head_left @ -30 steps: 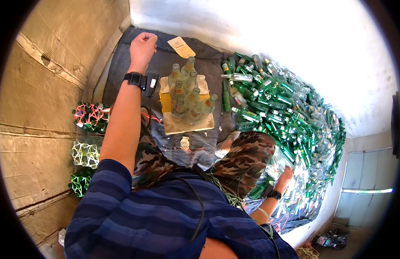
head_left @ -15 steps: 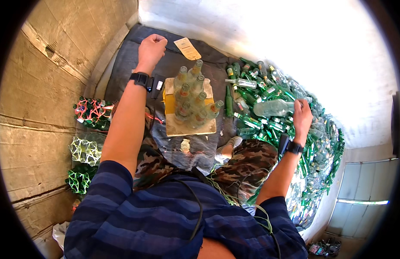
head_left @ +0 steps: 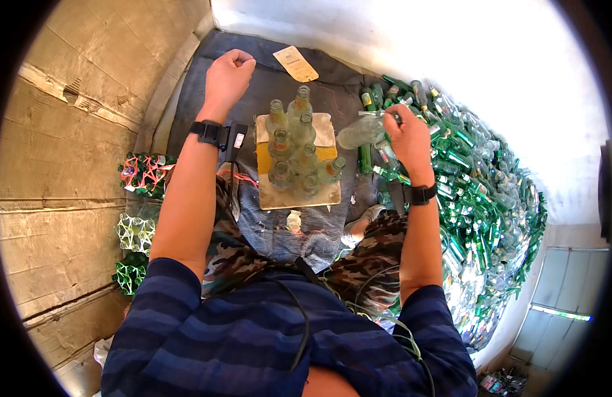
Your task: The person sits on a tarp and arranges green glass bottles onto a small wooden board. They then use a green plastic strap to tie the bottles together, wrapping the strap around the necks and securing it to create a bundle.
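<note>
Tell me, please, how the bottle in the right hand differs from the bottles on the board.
The held bottle is tipped nearly sideways, while the standing bottles are upright, mouths up. The held bottle is gripped by the right hand; the standing bottles rest on the board. The held bottle is apart, whereas the standing bottles are clustered together. Both are pale, see-through glass.

This looks like a bottle-sorting room or recycling store: a heap of mostly green glass bottles (head_left: 478,205) fills the right side beside a white wall (head_left: 385,40), bound bottle bundles (head_left: 144,175) line the brown cardboard (head_left: 74,159) at left, and clear bottles (head_left: 302,155) stand on a low board (head_left: 269,197) between.
</note>
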{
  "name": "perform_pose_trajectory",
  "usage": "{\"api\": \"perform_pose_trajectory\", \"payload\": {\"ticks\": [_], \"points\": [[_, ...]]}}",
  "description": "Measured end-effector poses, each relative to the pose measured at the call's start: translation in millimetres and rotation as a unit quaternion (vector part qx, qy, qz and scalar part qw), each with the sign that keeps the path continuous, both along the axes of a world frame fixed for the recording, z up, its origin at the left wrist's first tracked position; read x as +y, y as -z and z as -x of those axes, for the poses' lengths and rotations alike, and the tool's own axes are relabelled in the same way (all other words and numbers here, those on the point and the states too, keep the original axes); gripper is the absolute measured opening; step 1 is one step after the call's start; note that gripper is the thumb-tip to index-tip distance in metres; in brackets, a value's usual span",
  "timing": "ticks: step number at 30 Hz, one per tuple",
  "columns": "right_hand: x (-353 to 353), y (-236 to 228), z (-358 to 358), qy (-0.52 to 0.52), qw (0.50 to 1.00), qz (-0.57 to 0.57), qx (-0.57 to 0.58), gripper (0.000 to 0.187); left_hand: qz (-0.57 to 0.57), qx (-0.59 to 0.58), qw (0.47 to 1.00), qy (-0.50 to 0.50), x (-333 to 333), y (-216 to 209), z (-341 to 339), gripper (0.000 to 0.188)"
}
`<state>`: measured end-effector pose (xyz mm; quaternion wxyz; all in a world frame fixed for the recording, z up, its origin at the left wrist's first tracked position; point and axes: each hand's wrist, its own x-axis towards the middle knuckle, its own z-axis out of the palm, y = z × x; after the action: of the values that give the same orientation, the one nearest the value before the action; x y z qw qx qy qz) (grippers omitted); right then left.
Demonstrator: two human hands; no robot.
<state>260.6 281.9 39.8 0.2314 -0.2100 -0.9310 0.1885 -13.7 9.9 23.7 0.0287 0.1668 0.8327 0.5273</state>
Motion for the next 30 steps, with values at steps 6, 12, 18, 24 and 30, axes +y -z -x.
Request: {"api": "perform_pose_trajectory", "payload": {"ticks": [6,12,18,24,30], "points": [[-14.4,19.2,15.2,-0.044,0.998,0.029,-0.020,0.021,0.030,0.050,0.998,0.017,8.7,4.8,-1.7,0.019],[-19.4,33.7,25.4,-0.057,0.996,0.035,-0.059,0.022,0.043,0.062,0.997,0.019,14.2,5.7,-7.4,0.020],[-26.6,42.0,33.2,-0.082,0.995,0.021,-0.048,0.021,0.064,0.035,0.997,0.027,17.2,0.0,-10.3,0.025],[-35.7,42.2,36.8,-0.091,0.993,0.024,-0.072,0.023,0.065,0.047,0.996,0.032,15.7,4.0,-7.6,0.024],[-38.8,42.2,38.2,-0.118,0.987,0.055,-0.089,0.024,0.054,0.072,0.995,0.034,13.4,4.7,-8.9,0.022]]}}
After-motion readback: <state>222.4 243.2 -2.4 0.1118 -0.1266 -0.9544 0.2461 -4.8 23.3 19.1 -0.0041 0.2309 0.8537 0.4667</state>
